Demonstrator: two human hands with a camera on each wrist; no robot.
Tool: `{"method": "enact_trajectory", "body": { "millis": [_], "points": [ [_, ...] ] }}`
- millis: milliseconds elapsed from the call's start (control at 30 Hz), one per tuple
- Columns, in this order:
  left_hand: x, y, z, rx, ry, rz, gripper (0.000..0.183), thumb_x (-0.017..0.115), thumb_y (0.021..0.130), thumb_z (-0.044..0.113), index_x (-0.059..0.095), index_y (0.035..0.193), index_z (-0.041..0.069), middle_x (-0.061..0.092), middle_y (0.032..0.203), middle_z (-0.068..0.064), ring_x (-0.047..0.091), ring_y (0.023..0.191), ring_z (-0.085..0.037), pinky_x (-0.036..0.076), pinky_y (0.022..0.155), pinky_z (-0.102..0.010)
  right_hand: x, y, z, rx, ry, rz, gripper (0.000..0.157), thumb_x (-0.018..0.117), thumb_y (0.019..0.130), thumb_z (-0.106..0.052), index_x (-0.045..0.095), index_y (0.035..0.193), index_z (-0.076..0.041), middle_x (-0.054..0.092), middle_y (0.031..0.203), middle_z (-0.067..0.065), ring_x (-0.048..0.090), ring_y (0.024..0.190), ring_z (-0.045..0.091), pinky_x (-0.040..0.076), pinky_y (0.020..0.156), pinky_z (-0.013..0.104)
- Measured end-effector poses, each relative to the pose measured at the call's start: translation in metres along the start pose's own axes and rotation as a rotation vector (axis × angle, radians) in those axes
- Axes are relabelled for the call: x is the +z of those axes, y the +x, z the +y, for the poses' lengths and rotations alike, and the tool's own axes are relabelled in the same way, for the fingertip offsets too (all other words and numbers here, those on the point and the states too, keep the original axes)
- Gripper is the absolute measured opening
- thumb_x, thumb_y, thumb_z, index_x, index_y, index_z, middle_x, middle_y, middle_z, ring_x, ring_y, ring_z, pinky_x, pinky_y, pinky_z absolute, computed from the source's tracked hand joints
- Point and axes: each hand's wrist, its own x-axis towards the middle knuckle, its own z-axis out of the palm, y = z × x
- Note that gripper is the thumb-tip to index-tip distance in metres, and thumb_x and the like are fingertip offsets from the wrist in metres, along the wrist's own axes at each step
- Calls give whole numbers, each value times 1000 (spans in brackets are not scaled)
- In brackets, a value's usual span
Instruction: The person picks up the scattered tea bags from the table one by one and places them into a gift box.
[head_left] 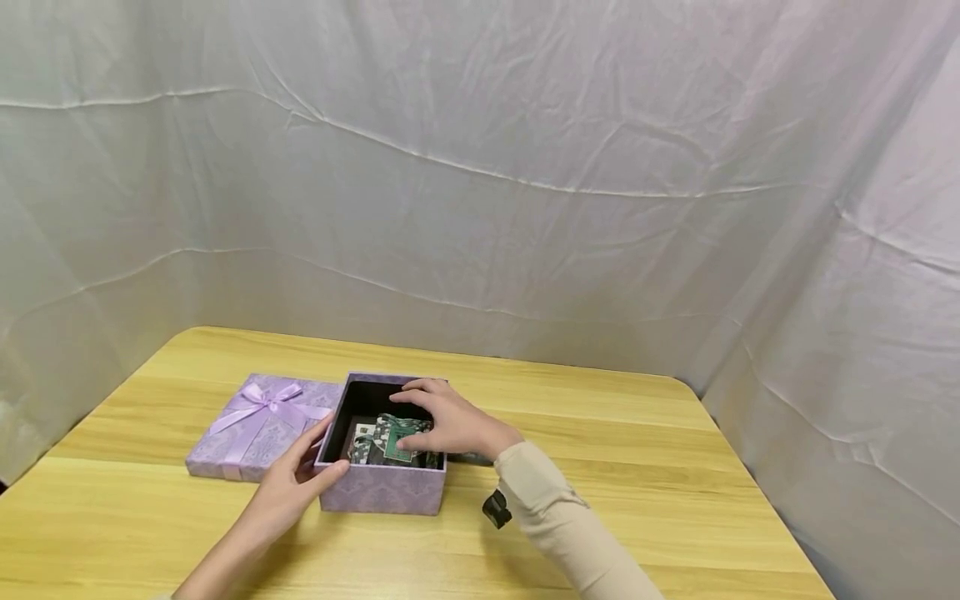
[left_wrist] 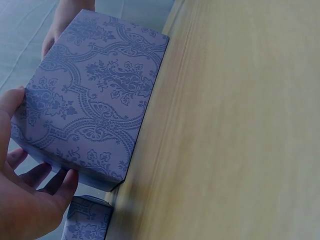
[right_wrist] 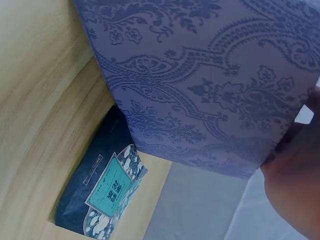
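A purple patterned gift box with a black inside stands uncovered on the table. My left hand grips its near left corner, thumb at the front rim and fingers along the left side. Over the box's right side reaches my right hand, fingers spread above the inside. Its thumb lies on the green label of a dark, flower-patterned packet in the box. A whitish card-like item shows left of that packet. Another dark packet with a teal label lies on the table just right of the box.
The purple lid with a ribbon bow lies left of the box. A small black object is by the right sleeve, at the wrist. Pale cloth hangs behind the wooden table and at its sides.
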Motion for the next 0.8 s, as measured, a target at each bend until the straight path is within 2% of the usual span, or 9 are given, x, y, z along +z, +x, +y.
{"method": "enact_trajectory", "body": {
  "millis": [100, 433, 667, 800],
  "points": [
    [0, -1, 0, -3, -1, 2, 68, 67, 93, 16, 33, 151, 7, 40, 142, -30, 51, 119, -44, 43, 88, -14, -1, -2, 5, -6, 81, 57, 59, 68, 91, -37, 48, 143, -18, 40, 147, 2, 33, 136, 21, 32, 109, 42],
    [0, 0, 1, -12, -7, -1, 69, 67, 92, 17, 32, 151, 8, 40, 144, -29, 52, 119, -43, 44, 88, -15, -7, -16, 27, -5, 170, 242, 47, 66, 93, -26, 55, 137, -12, 44, 145, 6, 36, 135, 25, 31, 109, 47],
    [0, -1, 0, -7, -1, 5, 68, 67, 92, 16, 33, 151, 8, 41, 142, -29, 53, 117, -43, 44, 87, -15, -4, -25, 48, 12, 176, 296, 45, 66, 93, -25, 57, 134, -9, 46, 143, 7, 37, 134, 28, 31, 109, 49],
    [1, -1, 0, -4, 7, 11, 68, 68, 92, 16, 34, 150, 7, 42, 142, -29, 53, 117, -43, 43, 87, -14, -1, -31, 60, 48, 199, 286, 50, 68, 91, -25, 55, 136, -8, 44, 145, 9, 35, 136, 30, 28, 109, 52]
  ]
}}
